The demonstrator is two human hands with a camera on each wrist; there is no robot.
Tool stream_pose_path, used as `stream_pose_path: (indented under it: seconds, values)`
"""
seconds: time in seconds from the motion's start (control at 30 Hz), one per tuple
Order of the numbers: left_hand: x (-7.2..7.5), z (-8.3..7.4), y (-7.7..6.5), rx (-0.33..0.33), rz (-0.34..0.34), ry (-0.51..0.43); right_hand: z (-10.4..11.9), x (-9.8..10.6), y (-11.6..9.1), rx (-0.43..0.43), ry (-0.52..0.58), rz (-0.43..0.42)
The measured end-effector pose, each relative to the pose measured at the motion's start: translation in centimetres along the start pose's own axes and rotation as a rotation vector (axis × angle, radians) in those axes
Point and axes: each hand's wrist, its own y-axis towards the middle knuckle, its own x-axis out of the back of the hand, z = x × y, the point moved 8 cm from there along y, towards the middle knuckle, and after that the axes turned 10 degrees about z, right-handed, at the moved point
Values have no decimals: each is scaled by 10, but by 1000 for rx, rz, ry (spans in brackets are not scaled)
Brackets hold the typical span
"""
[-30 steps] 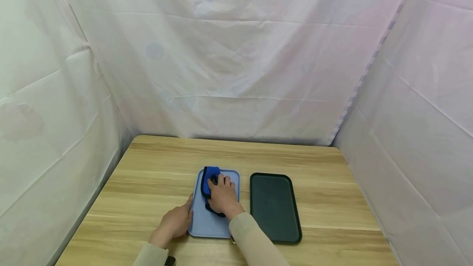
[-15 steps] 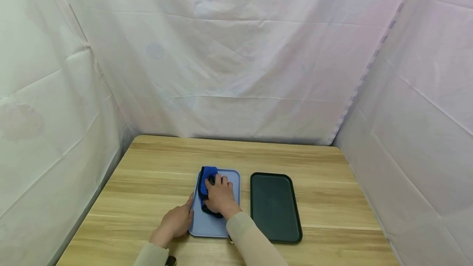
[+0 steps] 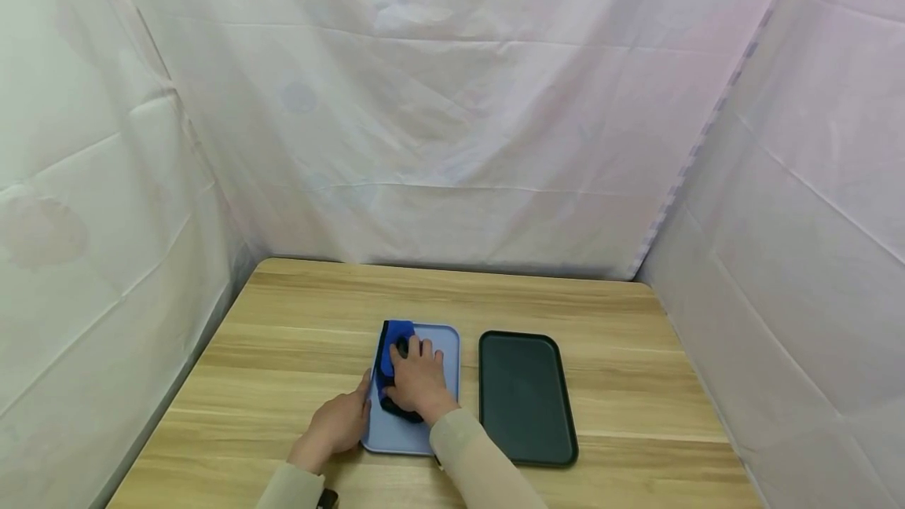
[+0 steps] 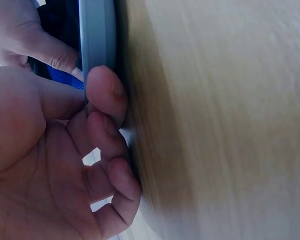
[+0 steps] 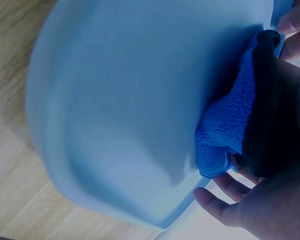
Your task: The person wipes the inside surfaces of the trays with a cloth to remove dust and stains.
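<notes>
On the table lies a light blue tray (image 3: 399, 440), upright and flat. My left hand (image 3: 341, 421) is at its left edge, thumb and forefinger pinching the rim (image 4: 97, 35) in the left wrist view, with the other fingers curled below. My right hand (image 3: 422, 382) grips a blue fleecy cloth with black edging (image 3: 399, 329) and presses it on the left half of the tray. The cloth (image 5: 222, 122) is bunched under the palm in the right wrist view, part of it hidden by the hand.
A dark green tray (image 3: 526, 399) sits just right of the blue one, partly behind the right sleeve (image 3: 481, 454). The wood-grain table (image 3: 283, 336) is enclosed by pale cloth curtains (image 3: 452, 116) at the back and both sides.
My right hand has slid the cloth a little to the left across the blue tray, up to its left rim. The left hand and both trays have stayed put.
</notes>
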Motion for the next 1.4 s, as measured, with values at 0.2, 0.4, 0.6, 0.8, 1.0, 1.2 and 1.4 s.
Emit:
stream_pose_path:
  seconds: [0.2, 0.4, 0.6, 0.8, 1.0, 1.2, 1.4]
  values:
    - [1, -2, -1, -7, 2, -6, 3, -2, -3, 0, -10, 4]
    - [3, -4, -3, -11, 9, -22, 8, -4, -6, -2, -35, -10]
    - [0, -3, -3, -1, 19, -36, 12, -6, -11, -6, -48, -8]
    - [-2, 1, 0, 0, 18, -47, 16, -8, -15, -8, -47, 11]
    - [-2, 1, 0, -11, 19, -56, 18, -9, -20, 5, -50, -3]
    - [-1, 0, -1, -4, 29, -79, 20, -11, -26, 7, -55, -13]
    - [0, -1, -2, -10, 16, -69, 22, -14, -31, 0, -56, -2]
